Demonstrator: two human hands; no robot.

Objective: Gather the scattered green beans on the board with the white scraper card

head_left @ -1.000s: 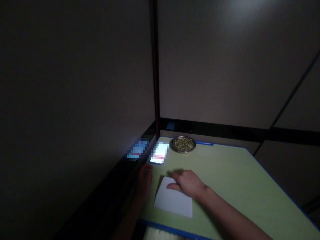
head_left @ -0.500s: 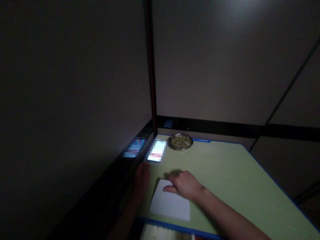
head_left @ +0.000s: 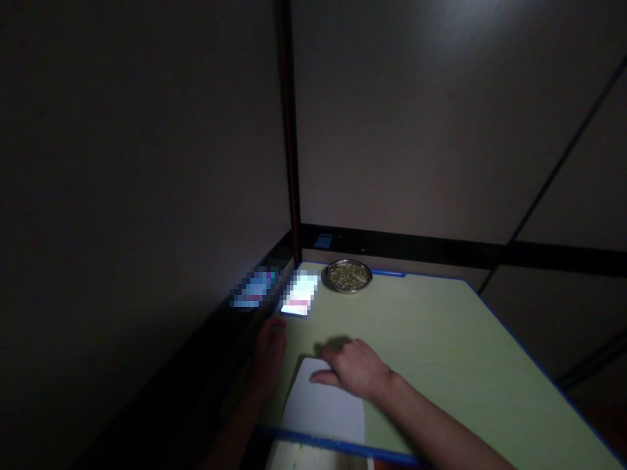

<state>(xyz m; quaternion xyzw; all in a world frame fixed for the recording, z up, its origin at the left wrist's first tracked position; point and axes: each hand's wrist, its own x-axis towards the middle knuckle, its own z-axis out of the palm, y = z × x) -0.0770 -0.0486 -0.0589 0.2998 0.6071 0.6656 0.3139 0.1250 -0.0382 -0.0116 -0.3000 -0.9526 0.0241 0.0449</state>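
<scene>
Right hand (head_left: 355, 369), 1 of 2; back upward, wrist bent slightly, forearm entering from the lower right; thumb laid across the upper part of 1 white sheet (head_left: 328, 408), spread apart from the index finger; remaining fingertips hidden beneath the hand, so whether they grip the sheet cannot be told. Left hand (head_left: 271, 343): dim and partly lost in shadow, at the desk's left edge; raised from a forearm at lower left, fingers bent, tips pointing inward; whether thumb and fingers meet cannot be told; nearest item, the lit phone (head_left: 301, 294), just beyond it.

White sheet: flat on the desk (head_left: 441, 339), its near edge at the blue border; right side partly covered by the right hand; any markings too dim to tell.

Container: 1 round metal bowl (head_left: 349, 291), shallow, upright, near the far left corner of the desk; holds small green and pale pieces (head_left: 349, 275), kind too small to tell; 1 blue strip (head_left: 389, 273) beside it, along the far edge.

Phone: screen bright, content blurred into blocks; a blurred reflection (head_left: 257, 287) on the dark band to its left. Pale surface (head_left: 313, 457) below the near border, cut off by the frame; nature unclear.
</scene>
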